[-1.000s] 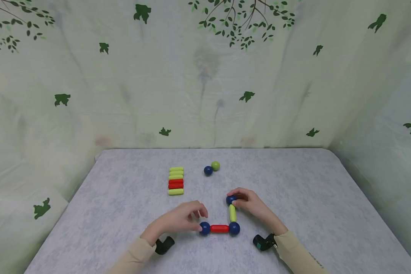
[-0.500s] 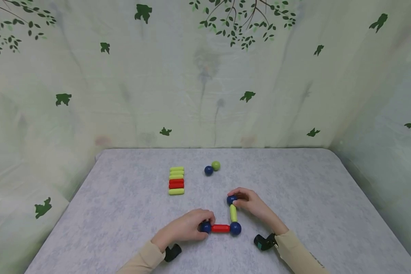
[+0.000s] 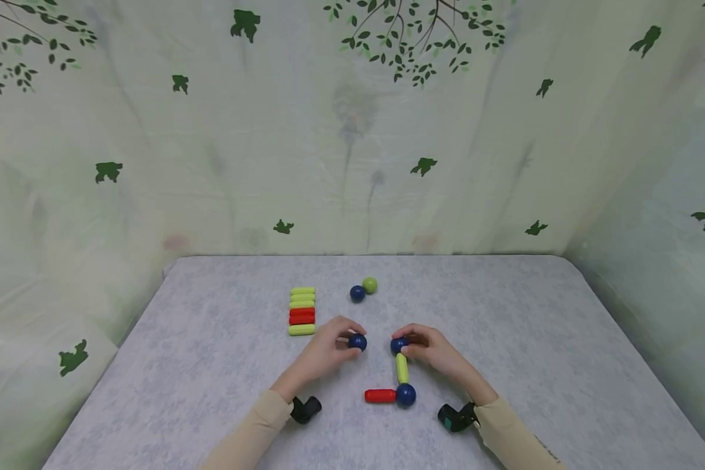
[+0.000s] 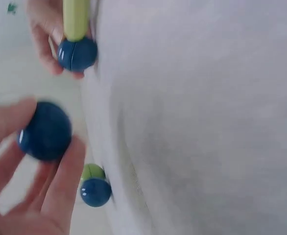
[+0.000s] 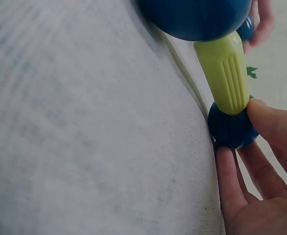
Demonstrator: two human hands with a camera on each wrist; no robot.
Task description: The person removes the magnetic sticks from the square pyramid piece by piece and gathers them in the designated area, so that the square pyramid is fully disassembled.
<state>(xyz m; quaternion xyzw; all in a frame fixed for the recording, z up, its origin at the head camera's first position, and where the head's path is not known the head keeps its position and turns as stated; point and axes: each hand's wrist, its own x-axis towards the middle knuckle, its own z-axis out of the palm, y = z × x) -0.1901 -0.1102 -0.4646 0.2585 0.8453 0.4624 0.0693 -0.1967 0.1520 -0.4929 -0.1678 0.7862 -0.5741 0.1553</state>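
Note:
Between thumb and fingers, my left hand [image 3: 326, 349] grips a blue ball [image 4: 46, 131], detached from any rod. My right hand [image 3: 436, 352] pinches another blue ball [image 5: 231, 128] at the far end of a yellow-green rod [image 3: 402, 369]. That rod's near end meets a third blue ball [image 3: 406, 395] on the table. A red rod [image 3: 380, 396] sticks out leftward from this corner ball, its left end bare. The two hands face each other, with a small gap between the balls they hold.
Several yellow-green and red rods lie stacked side by side in a column [image 3: 302, 312] at the back left. Behind the hands, a blue ball [image 3: 357, 294] touches a green ball [image 3: 369, 285]. A leaf-printed curtain [image 3: 352, 130] hangs behind the table [image 3: 505, 313].
My left hand took hold of the blue ball at the red rod's left end, pulled it off and carried it away from me toward the right hand. The right hand stays nearly still.

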